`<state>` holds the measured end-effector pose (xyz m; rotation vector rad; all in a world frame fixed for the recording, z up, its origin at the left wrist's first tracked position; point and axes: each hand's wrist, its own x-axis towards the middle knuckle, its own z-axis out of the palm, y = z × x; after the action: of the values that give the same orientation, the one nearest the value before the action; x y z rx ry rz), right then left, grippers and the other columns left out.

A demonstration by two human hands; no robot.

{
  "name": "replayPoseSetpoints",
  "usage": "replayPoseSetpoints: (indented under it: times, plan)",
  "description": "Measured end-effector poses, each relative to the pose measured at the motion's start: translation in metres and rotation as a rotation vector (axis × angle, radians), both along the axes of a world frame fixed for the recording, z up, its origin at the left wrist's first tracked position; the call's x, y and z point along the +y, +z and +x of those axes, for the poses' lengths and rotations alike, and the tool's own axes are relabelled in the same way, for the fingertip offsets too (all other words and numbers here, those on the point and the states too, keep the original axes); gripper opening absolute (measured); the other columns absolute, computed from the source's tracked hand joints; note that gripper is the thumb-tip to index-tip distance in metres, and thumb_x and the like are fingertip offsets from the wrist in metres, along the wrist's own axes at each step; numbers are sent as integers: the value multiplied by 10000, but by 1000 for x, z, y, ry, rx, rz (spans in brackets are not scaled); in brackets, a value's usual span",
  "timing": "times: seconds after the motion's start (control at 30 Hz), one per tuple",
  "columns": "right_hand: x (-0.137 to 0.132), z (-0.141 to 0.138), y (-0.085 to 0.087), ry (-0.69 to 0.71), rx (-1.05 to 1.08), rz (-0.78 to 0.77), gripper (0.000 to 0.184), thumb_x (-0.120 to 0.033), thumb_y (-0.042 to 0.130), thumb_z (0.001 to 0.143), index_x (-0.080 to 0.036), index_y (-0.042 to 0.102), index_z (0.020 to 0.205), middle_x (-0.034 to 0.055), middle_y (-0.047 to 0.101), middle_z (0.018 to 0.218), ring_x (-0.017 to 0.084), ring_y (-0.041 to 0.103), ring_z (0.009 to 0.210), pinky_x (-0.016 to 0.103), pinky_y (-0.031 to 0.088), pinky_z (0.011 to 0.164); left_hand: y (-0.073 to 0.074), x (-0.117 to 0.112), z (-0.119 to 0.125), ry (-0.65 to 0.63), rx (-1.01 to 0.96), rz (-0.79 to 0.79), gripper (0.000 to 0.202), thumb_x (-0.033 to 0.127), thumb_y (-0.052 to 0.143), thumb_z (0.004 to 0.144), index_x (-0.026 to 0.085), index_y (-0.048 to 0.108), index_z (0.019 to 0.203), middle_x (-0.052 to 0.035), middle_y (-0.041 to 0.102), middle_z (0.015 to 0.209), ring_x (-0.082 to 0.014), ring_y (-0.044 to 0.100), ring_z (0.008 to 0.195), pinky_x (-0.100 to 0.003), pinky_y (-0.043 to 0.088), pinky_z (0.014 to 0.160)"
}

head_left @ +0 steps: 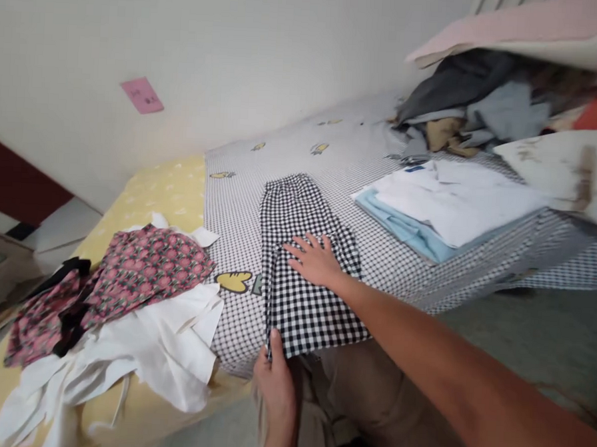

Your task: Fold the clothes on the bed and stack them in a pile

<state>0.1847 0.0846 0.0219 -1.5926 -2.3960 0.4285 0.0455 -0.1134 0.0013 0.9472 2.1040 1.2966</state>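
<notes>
Black-and-white checked pants (319,304) lie on the bed in front of me, partly folded over, with the gathered waistband at the far end. My right hand (316,259) rests flat on the folded fabric, its fingers spread. At the near left corner my left hand (276,376) pinches the edge of the pants, thumb on top; its other fingers are mostly hidden below the cloth.
A pink floral garment (151,262) and rumpled white clothing (156,349) lie to the left on the yellow sheet (167,190). Folded white (460,198) and light blue (403,219) clothes sit to the right. Behind them is a heap of clothes (509,108) against the wall (287,56).
</notes>
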Motion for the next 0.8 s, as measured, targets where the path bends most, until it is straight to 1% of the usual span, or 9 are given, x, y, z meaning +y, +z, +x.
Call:
replayPoseSetpoints:
  times: [0.13,0.23,0.3,0.37,0.47,0.57,0.63,0.73,0.8]
  plan:
    - [2,3,11,54,57,-70,629,-627,194,1007,-418,258,1597,-59,126,1706,317,-6,1572,612,-59,1237,-3,3,-5,-17,18,-73,706,861,410,713,202,663,716,-147,728,758,-331,648,819,-447,492,787]
    - [2,15,19,165,102,-101,607,-583,301,1014,-416,259,1596,-49,98,1710,313,8,1571,591,-17,1246,-10,8,-13,-22,99,-155,714,847,347,724,211,670,744,-181,745,814,-377,665,887,-469,496,809]
    - [1,31,22,239,138,-49,577,-519,363,1018,-414,303,1583,-41,153,1705,301,77,1569,570,11,1251,-17,12,-19,-39,157,-207,692,804,322,761,215,685,773,-187,754,843,-381,676,914,-463,507,807]
    - [1,53,22,244,157,17,529,-471,398,1021,-407,394,1546,-25,279,1674,292,154,1559,566,17,1249,-21,14,-24,-53,191,-224,671,773,327,784,215,698,801,-193,763,885,-383,683,945,-458,516,816]
    - [1,93,20,35,190,81,462,-434,460,1001,-397,530,1456,0,422,1608,292,248,1533,583,55,1238,-20,14,-25,-65,193,-202,657,777,360,777,217,703,794,-205,765,902,-402,684,972,-473,520,819]
    - [-8,126,14,-240,279,127,506,-382,431,995,-332,479,1496,56,386,1628,275,288,1516,593,153,1218,-10,11,-18,-58,198,-160,638,789,357,766,236,673,732,-200,754,833,-416,679,959,-488,513,797]
    - [-25,139,5,-328,427,170,533,-379,391,994,-274,450,1513,96,412,1608,255,352,1480,553,252,1197,-4,9,-12,-52,191,-133,627,791,344,765,243,644,706,-202,745,816,-414,673,948,-488,505,795]
    - [-69,146,-14,-419,854,164,495,-510,408,970,-244,618,1331,111,651,1337,251,598,1221,466,433,1084,3,6,-5,-60,180,-102,614,798,350,758,247,617,705,-196,741,818,-389,669,909,-475,497,808]
    - [-103,145,-29,-497,1071,-24,515,-618,427,933,-226,698,1129,99,724,1086,251,674,979,455,507,962,4,6,-3,-58,188,-92,615,811,349,755,253,597,686,-183,735,786,-374,667,876,-472,497,808]
